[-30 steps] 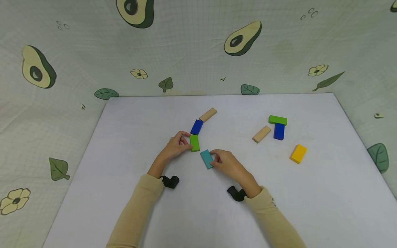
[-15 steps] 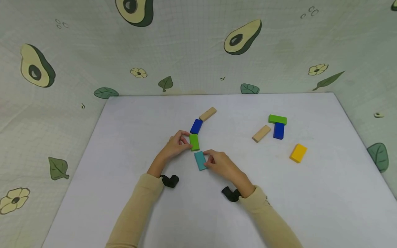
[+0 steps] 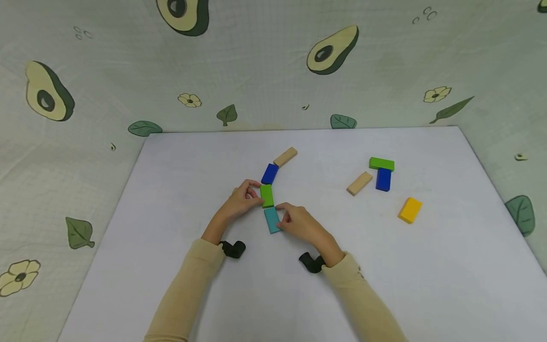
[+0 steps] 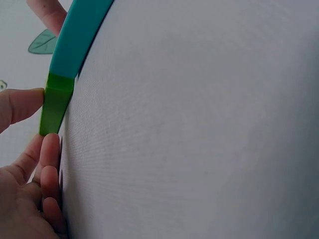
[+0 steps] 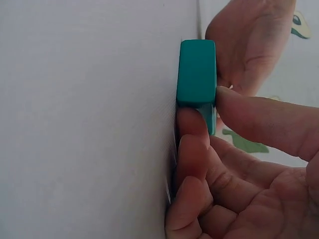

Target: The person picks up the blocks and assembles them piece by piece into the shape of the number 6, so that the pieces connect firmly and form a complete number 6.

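A green block lies flat on the white table, with a blue block touching its far end and a wooden block beyond that. My left hand holds the green block from its left side, thumb and fingers on it. Against the green block's near end sits a teal block, slightly angled. My right hand grips this teal block from the right; in the right wrist view the thumb presses it while curled fingers lie below. The teal and green ends meet in the left wrist view.
Toward the right of the table lie another wooden block, a second green block touching a second blue block, and a yellow block. A cloth with avocado prints surrounds the table.
My right hand has slid the teal block left and turned it a little, from a gap to contact with the green block. My left hand has stayed on the green block.
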`<state>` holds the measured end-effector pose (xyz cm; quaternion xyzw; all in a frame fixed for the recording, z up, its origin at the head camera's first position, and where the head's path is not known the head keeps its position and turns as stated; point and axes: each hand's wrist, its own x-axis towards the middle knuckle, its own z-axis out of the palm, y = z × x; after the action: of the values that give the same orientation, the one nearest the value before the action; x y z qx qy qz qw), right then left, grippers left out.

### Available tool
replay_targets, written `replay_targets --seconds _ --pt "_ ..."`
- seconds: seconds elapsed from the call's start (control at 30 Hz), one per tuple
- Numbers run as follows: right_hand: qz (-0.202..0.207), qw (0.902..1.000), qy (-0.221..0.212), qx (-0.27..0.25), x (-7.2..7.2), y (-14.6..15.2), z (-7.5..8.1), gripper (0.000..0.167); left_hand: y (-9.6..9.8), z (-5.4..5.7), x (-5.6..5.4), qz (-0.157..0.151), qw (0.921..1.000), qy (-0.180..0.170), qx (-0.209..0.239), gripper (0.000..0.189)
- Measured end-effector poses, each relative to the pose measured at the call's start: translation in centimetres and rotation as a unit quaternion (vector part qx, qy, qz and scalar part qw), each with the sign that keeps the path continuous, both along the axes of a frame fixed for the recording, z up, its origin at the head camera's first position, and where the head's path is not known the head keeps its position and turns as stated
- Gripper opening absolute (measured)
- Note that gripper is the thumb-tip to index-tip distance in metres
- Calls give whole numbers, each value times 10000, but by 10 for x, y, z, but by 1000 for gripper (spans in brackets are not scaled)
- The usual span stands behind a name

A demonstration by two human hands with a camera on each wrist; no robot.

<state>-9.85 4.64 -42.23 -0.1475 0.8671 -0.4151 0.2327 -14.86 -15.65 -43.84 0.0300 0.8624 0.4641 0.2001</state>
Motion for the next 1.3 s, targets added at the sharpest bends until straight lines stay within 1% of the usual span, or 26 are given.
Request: replay_targets --seconds 0.23,0.47,0.7,1.07,1.3 --pt "-71 9999 -69 -51 0 1 0 43 1 0 0 18 10000 -61 26 46" --pt "-135 9998 -100 -122 0 1 0 41 1 -1 -1 -53 10000 -8 1 47" --pt "-117 9997 -161 -167 -1 3 0 40 1 1 -1 -28 10000 -46 37 47" --pt "-46 9998 -35 -187 -2 3 1 40 2 2 -1 -23 10000 13 29 46" --pt "-75 9999 -59 -125 -2 3 1 40 0 1 -2 -56 10000 3 14 47"
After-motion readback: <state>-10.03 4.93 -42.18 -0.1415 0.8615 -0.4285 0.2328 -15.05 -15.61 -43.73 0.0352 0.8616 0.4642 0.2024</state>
